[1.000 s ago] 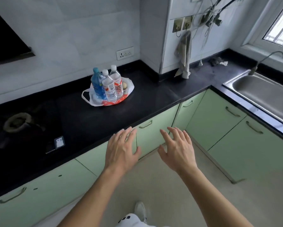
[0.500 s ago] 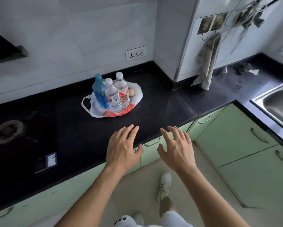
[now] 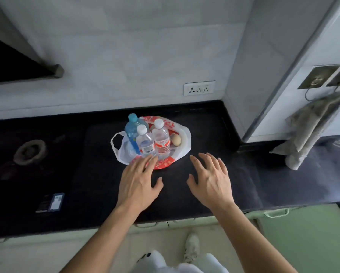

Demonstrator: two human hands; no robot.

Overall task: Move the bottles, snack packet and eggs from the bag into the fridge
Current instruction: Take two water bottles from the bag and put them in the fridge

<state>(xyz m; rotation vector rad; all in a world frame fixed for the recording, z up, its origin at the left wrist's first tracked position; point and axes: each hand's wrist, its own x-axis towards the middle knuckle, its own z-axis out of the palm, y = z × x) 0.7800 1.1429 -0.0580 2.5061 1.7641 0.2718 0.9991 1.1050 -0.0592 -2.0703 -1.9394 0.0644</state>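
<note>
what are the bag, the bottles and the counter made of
Bag: thin plastic film, white with red print, crumpled and partly see-through. Bottles: clear glossy plastic with screw caps, one tinted blue. Counter: probably polished dark stone, going by its faint sheen; another hard slab is possible.

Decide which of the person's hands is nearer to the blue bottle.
Left. The left hand has fingertips over the bag rim, just in front of the blue bottle. The right hand is over the counter, off to the bag's right.
</note>
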